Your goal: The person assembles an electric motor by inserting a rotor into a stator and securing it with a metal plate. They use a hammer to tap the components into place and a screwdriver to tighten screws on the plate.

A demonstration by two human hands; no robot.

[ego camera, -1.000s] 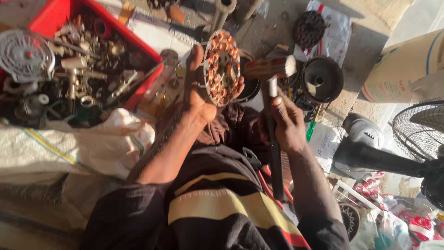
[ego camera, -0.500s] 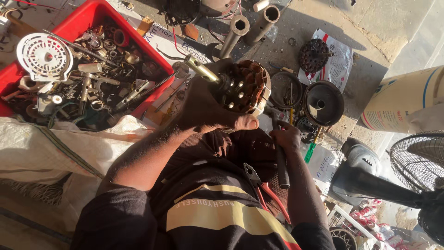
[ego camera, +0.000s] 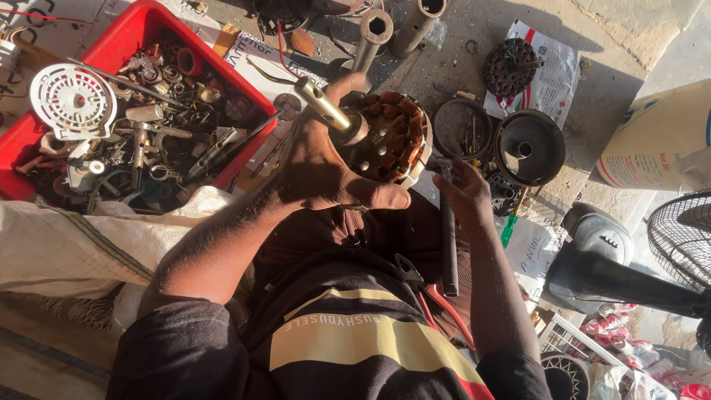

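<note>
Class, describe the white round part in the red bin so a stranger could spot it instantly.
Find the red bin of metal scraps, upper left of the left hand. At its left end lies a white disc. It alone is pale, round and slotted amid dark, greasy parts.

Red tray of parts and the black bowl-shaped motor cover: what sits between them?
In the head view, the copper-wound stator with its brass shaft, held up by the left hand, sits between the red tray and black cover.

Coppery wound stator (ego camera: 389, 141) on glossy brass shaft (ego camera: 323, 104); red plastic tray (ego camera: 141, 30).
</note>
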